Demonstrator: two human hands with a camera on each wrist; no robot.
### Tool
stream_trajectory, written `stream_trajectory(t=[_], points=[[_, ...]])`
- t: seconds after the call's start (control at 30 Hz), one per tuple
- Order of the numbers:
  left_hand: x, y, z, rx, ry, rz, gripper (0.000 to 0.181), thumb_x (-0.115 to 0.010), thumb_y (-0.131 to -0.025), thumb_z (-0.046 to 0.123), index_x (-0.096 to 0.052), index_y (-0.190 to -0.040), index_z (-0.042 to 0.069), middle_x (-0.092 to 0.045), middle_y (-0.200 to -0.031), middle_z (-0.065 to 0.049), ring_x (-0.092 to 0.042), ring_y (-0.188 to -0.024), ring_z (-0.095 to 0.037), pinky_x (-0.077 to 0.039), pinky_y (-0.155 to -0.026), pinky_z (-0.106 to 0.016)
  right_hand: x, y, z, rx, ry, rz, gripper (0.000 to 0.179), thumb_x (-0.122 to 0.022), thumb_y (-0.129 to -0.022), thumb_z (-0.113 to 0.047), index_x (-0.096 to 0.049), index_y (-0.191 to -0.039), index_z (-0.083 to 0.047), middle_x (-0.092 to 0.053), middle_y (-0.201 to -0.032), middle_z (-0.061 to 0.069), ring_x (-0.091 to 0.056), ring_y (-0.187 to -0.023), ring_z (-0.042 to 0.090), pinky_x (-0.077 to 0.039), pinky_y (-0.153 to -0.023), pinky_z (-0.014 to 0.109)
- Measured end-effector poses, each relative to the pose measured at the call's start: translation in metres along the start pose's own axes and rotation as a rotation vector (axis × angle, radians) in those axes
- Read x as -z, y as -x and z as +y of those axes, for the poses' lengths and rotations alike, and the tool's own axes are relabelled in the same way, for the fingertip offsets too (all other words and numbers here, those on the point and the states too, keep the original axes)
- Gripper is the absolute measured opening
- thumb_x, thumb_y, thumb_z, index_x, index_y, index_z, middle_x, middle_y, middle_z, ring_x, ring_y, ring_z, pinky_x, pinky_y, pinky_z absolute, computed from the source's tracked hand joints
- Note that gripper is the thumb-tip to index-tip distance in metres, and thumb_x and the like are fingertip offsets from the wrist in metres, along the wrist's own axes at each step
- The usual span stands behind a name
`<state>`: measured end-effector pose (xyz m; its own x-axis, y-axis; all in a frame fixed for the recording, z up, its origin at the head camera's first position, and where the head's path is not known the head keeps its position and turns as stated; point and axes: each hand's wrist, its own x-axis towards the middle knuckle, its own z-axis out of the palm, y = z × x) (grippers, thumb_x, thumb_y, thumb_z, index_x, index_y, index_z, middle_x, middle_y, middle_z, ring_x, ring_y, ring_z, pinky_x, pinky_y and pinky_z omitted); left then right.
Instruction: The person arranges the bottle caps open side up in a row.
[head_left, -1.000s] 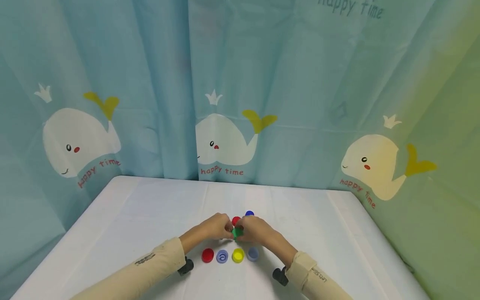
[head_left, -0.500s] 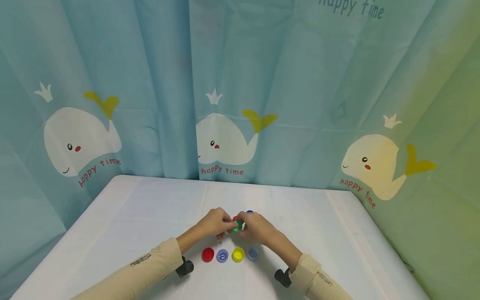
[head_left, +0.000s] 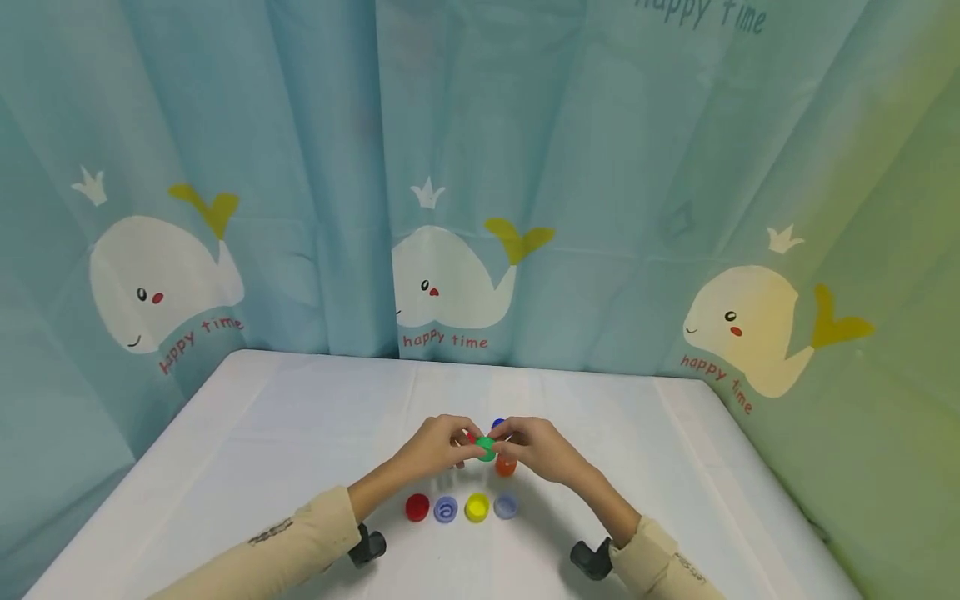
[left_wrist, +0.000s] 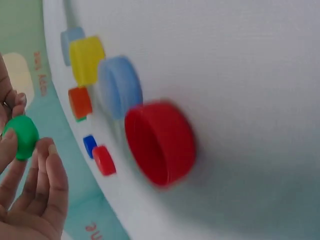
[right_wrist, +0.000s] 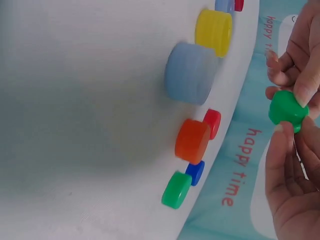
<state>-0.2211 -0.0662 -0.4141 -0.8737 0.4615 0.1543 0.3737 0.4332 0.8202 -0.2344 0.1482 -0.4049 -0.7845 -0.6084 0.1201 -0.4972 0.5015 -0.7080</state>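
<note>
Both hands meet above the middle of the white table around a small rounded green lump. From the left, my left hand pinches it, thumb on its near face in the right wrist view. On the other side my right hand grips its edge between thumb and fingertips. A small bulge shows on the lump near the right fingertips. Just below the right fingers stands an orange tub. A red lid, a blue lid and a green lid lie around it.
Nearer the front is a row of a red cup, a purple-blue cup, a yellow cup and a light blue cup. Behind the table hangs a blue-green whale curtain.
Both hands have risen with the green lump and shifted slightly right. The lump has turned between the fingers. The orange tub, hidden before, now shows below the right hand.
</note>
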Motion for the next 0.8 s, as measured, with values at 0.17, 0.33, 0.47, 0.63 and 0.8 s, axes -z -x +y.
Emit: stream_trajectory(t=[0.17, 0.33, 0.47, 0.63, 0.8], points=[[-0.008, 0.001, 0.004, -0.076, 0.003, -0.008, 0.011, -0.070, -0.086, 0.019, -0.067, -0.095, 0.012, -0.068, -0.083, -0.002, -0.065, -0.067, -0.025, -0.051, -0.061, -0.025, 0.007, 0.008, 0.002, -0.024, -0.011, -0.027, 0.014, -0.064, -0.091, -0.022, -0.068, -0.097, -0.010, -0.065, -0.091, -0.002, -0.063, -0.080, 0.021, -0.052, -0.067, 0.028], [-0.013, -0.001, 0.007, -0.147, -0.093, -0.040, 0.014, -0.070, -0.086, 0.016, -0.065, -0.099, 0.014, -0.066, -0.084, 0.006, -0.061, -0.074, -0.010, -0.050, -0.068, -0.020, 0.010, 0.016, 0.002, -0.014, -0.089, -0.079, 0.012, -0.063, -0.091, -0.020, -0.065, -0.091, -0.008, -0.067, -0.085, 0.009, -0.064, -0.073, 0.029, -0.054, -0.065, 0.030], [-0.015, -0.002, 0.010, -0.224, -0.149, -0.098, 0.011, -0.065, -0.089, 0.013, -0.066, -0.101, 0.013, -0.066, -0.090, 0.007, -0.059, -0.078, -0.005, -0.049, -0.069, -0.019, 0.014, 0.026, 0.003, 0.018, -0.063, -0.089, 0.008, -0.065, -0.090, -0.018, -0.065, -0.087, -0.010, -0.068, -0.084, 0.007, -0.065, -0.074, 0.028, -0.053, -0.066, 0.028], [-0.018, -0.002, 0.013, -0.265, -0.224, -0.149, 0.022, -0.057, -0.092, 0.009, -0.070, -0.109, 0.012, -0.068, -0.095, 0.008, -0.055, -0.073, -0.002, -0.043, -0.055, -0.016, 0.018, 0.037, 0.006, 0.056, 0.089, -0.045, 0.005, -0.071, -0.085, -0.019, -0.069, -0.084, -0.014, -0.066, -0.081, -0.009, -0.063, -0.074, 0.011, -0.051, -0.066, 0.024], [-0.026, -0.003, 0.016, -0.262, -0.329, -0.225, 0.027, -0.055, -0.092, 0.012, -0.068, -0.116, 0.014, -0.068, -0.098, 0.008, -0.053, -0.073, 0.001, -0.042, -0.055, -0.014, 0.021, 0.044, 0.007, 0.078, 0.241, -0.037, 0.004, -0.075, -0.080, -0.013, -0.072, -0.083, -0.011, -0.065, -0.080, -0.012, -0.059, -0.073, 0.002, -0.050, -0.065, 0.021]])
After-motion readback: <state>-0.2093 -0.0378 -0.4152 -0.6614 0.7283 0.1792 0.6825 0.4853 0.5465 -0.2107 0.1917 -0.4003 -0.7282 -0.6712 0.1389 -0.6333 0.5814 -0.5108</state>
